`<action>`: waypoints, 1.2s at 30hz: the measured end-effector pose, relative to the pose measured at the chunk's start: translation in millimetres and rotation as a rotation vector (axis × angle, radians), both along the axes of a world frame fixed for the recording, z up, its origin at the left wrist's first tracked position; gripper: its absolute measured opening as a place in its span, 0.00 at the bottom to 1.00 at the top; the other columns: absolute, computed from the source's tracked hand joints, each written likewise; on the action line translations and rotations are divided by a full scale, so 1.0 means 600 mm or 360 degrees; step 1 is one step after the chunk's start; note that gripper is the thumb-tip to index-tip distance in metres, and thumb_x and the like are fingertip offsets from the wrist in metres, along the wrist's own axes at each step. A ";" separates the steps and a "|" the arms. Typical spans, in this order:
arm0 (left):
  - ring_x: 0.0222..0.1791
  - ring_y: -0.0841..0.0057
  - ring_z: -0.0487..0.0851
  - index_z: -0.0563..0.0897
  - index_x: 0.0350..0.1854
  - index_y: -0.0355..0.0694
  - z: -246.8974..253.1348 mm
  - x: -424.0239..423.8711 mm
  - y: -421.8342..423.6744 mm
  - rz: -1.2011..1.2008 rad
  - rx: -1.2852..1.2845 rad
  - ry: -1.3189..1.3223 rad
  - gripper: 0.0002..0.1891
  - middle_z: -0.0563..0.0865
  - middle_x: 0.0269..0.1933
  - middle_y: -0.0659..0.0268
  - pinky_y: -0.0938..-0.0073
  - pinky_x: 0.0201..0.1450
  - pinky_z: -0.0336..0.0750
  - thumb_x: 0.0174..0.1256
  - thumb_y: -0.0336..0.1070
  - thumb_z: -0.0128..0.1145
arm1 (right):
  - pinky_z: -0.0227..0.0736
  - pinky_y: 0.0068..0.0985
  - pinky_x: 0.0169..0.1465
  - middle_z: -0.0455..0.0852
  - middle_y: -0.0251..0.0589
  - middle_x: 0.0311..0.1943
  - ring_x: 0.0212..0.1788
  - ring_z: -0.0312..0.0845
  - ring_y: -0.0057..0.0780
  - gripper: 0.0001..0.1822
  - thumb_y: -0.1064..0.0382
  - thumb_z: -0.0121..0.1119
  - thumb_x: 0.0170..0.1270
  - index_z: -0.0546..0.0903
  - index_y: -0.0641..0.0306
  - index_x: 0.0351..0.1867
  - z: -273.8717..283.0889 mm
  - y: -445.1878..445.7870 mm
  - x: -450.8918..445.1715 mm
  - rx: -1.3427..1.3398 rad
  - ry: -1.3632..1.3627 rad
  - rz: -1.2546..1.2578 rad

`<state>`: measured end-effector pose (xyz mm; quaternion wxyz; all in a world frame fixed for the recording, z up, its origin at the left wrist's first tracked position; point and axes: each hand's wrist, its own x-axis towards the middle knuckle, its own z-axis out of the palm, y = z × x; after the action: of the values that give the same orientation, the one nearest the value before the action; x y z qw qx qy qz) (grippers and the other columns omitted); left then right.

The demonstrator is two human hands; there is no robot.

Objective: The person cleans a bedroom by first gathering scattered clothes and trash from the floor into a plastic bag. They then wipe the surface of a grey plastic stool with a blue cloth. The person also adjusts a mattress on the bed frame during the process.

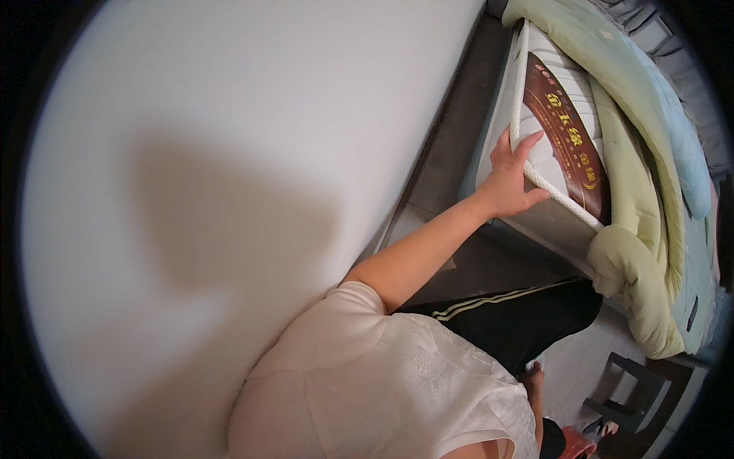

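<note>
My left hand (507,181) reaches across to the near corner of a white mattress (542,150). Its spread fingers and thumb clasp the corner over the white corded piping (565,201). Beside the fingertips, a curved brown label (567,137) with printed writing lies on the mattress top. A pale green quilt (625,160) is bunched over the mattress, and one rolled end (631,275) hangs over the near edge. My right hand (533,376) is low beside my black-trousered leg, partly hidden by my white shirt. Something small and pale shows at its fingers, too unclear to name.
A white wall (229,86) rises close on my left, with a narrow strip of dark floor (479,69) between it and the bed. A grey plastic stool (631,396) stands at the lower right, near a red item (576,442). Light blue bedding (676,115) lies farther across the bed.
</note>
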<state>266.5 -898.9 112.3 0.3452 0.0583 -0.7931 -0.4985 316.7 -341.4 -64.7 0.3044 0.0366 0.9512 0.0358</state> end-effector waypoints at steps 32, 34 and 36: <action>0.68 0.55 0.61 0.68 0.63 0.43 -0.012 -0.013 0.017 0.0053 -0.0018 0.0044 0.38 0.59 0.67 0.50 0.61 0.70 0.59 0.47 0.33 0.74 | 0.72 0.41 0.58 0.74 0.54 0.55 0.57 0.73 0.54 0.27 0.60 0.61 0.53 0.75 0.44 0.59 0.028 -0.082 0.027 0.0074 -0.0005 -0.0340; 0.68 0.55 0.60 0.70 0.60 0.42 -0.036 -0.020 0.012 0.0119 -0.0035 0.0213 0.37 0.60 0.67 0.50 0.60 0.70 0.58 0.46 0.35 0.75 | 0.73 0.42 0.58 0.75 0.54 0.55 0.56 0.74 0.54 0.29 0.58 0.63 0.51 0.75 0.43 0.60 0.022 -0.073 0.026 0.0073 0.0000 -0.0343; 0.68 0.53 0.59 0.70 0.58 0.41 -0.062 -0.027 -0.002 0.0230 -0.0092 0.0374 0.36 0.61 0.66 0.50 0.57 0.70 0.56 0.45 0.37 0.76 | 0.73 0.42 0.57 0.76 0.54 0.55 0.56 0.75 0.54 0.34 0.54 0.66 0.48 0.73 0.43 0.62 -0.006 -0.053 0.014 0.0052 -0.0009 -0.0304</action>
<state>250.5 -899.9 75.3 0.4724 0.0465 -0.7548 -0.4527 325.0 -373.3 -68.3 0.3084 0.1319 0.9418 0.0223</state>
